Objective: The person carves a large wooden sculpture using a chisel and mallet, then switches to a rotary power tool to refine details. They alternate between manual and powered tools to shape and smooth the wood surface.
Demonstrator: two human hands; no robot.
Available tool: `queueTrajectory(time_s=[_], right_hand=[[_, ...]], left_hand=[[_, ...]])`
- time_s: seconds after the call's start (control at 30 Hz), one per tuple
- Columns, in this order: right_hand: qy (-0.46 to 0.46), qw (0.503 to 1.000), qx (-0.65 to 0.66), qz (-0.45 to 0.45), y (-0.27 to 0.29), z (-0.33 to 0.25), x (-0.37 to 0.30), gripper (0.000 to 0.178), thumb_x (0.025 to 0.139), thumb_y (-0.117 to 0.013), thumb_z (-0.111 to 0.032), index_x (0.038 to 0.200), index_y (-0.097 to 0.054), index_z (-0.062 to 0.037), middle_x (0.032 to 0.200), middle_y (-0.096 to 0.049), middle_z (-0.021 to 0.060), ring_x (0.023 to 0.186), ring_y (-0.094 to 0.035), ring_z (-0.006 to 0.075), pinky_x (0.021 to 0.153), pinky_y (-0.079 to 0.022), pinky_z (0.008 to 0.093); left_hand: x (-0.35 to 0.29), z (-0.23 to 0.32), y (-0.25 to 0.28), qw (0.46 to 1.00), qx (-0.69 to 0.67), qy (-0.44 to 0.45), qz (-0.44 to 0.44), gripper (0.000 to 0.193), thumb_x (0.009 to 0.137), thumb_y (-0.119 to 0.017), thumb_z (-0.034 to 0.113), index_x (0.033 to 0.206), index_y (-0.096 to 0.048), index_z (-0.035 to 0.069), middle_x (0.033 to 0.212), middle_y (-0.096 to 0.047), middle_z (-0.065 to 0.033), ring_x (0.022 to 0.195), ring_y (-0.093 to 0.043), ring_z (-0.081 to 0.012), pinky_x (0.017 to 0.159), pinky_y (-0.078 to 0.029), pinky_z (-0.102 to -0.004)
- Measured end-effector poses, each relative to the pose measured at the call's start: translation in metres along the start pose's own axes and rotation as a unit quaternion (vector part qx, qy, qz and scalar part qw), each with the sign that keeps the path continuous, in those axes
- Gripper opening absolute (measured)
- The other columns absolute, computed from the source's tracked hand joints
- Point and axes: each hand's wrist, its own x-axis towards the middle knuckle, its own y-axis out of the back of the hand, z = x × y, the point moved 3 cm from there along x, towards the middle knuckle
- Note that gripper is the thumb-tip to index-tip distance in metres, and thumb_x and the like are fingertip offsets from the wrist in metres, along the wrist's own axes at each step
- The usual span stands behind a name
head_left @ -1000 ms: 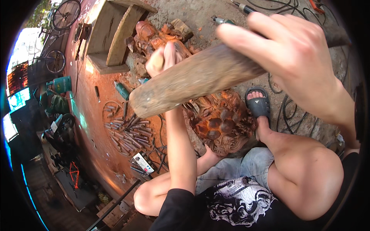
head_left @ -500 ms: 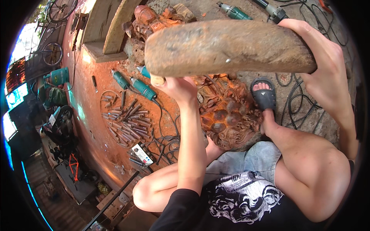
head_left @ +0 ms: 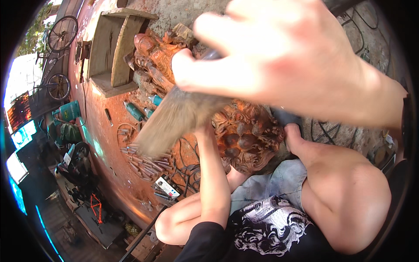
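Close to the camera, my right hand is closed round the dark end of a wooden club, which is blurred and slants down to the left. My left forearm reaches up from below to the carving, and the club covers my left hand, so its fingers and anything in them are hidden. Under both hands lies a reddish-brown wood carving with round bosses and curling locks, between my legs. Another carved reddish wood piece rests beyond it to the left.
Several chisels lie in a pile on the dusty floor at left. Teal power tools, a white control box and tangled black cables are around them. A wooden frame stands farther off, with bicycles at far left.
My right hand has come up and left, much nearer the camera. The club has swung from nearly level to a steep downward slant and now covers my left hand.
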Motion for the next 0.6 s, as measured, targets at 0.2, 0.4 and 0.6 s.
queueTrajectory(time_s=[0.2, 0.4, 0.6], right_hand=[[-0.005, 1.0, -0.016, 0.007, -0.002, -0.002, -0.007, 0.053, 0.072, -0.075, 0.0, 0.124, -0.065, -0.0042, 0.102, -0.069, 0.0135, 0.09, -0.069, 0.0331, 0.077, -0.054, 0.0383], [-0.05, 0.998, 0.002, -0.025, 0.0, 0.003, -0.027, 0.057, 0.071, -0.073, 0.005, 0.127, -0.063, -0.0033, 0.105, -0.069, 0.0152, 0.094, -0.069, 0.0353, 0.081, -0.054, 0.0385], [-0.144, 0.986, 0.061, -0.059, 0.005, 0.005, -0.054, 0.062, 0.069, -0.072, 0.009, 0.129, -0.061, -0.0024, 0.108, -0.069, 0.0169, 0.098, -0.069, 0.0376, 0.085, -0.054, 0.0388]], left_hand=[[-0.001, 0.007, 0.011, 0.996, 0.081, -0.015, -0.029, 0.025, 0.098, -0.072, 0.024, 0.105, -0.064, 0.001, 0.103, -0.066, -0.0072, 0.087, -0.058, -0.0142, 0.073, -0.047, -0.0321], [0.059, 0.04, -0.034, 0.959, 0.222, -0.016, -0.177, 0.028, 0.096, -0.077, 0.024, 0.084, -0.065, 0.001, 0.079, -0.064, -0.0036, 0.067, -0.053, -0.0089, 0.058, -0.042, -0.0273], [0.072, 0.061, -0.039, 0.976, 0.158, -0.059, -0.135, 0.037, 0.101, -0.067, 0.015, 0.067, -0.058, 0.006, 0.06, -0.055, 0.0014, 0.055, -0.043, -0.0067, 0.052, -0.036, -0.0279]])
